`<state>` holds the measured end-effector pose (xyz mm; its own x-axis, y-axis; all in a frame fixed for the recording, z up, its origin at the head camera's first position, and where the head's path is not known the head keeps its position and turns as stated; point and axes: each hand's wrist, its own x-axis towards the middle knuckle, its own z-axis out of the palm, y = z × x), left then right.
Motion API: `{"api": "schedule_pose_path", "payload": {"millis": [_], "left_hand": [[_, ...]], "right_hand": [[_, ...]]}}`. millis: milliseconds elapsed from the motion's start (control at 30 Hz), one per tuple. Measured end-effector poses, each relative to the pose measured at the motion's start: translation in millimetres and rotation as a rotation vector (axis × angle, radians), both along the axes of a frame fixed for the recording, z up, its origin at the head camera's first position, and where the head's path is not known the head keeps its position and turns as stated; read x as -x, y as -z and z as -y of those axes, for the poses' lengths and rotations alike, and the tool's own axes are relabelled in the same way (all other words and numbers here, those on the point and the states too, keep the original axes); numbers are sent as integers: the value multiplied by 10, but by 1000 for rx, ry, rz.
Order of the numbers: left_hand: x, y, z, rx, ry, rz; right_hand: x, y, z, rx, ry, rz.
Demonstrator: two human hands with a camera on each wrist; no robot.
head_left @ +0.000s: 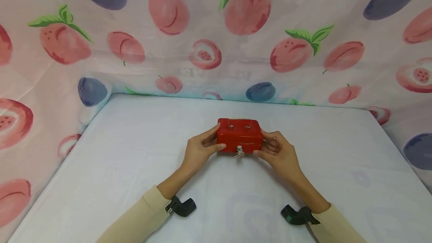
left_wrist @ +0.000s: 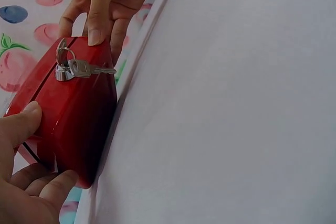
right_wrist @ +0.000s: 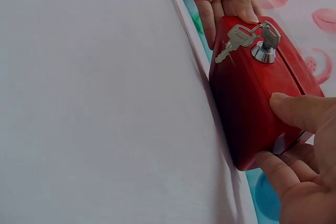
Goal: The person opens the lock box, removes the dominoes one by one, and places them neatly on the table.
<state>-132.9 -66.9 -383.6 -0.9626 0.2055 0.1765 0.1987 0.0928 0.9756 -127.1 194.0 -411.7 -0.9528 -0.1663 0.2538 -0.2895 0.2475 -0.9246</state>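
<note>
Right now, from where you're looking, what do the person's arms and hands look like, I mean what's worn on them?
Long beige sleeves cover the forearms, left sleeve and right sleeve. By each cuff sits a black, bent device; the right device shows a small green mark, the left device a silvery bit. No gloves show on the left hand or right hand.

Head camera: well back, above and behind left hand (head_left: 197, 153) and right hand (head_left: 281, 155), facing forward and down. Wrist cameras: close, facing past each hand, both showing the box (head_left: 241, 137).
</note>
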Motion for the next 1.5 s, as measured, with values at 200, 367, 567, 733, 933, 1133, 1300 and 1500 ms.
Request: {"api": "schedule_pose_path", "payload": {"millis": [200, 367, 567, 733, 933, 1133, 1300, 1500], "left_hand": [[188, 267, -37, -40, -26, -27], [262, 361, -68, -67, -62, -31], [313, 409, -123, -92, -93, -53], [346, 429, -145, -108, -109, -53], [366, 360, -152, -112, -105, -32], [301, 152, -144, -129, -92, 22], [285, 141, -141, -126, -101, 47], [263, 150, -141, -110, -110, 20]], "right_hand": [[69, 18, 29, -3, 36, -20], [128, 41, 52, -5, 62, -31], [203, 72, 62, -27, 91, -19], [253, 80, 62, -30, 113, 6], [331, 101, 52, -23, 125, 53], [367, 119, 40, 13, 135, 98], [359, 136, 42, -10, 144, 112], [340, 128, 45, -47, 152, 101]]}}
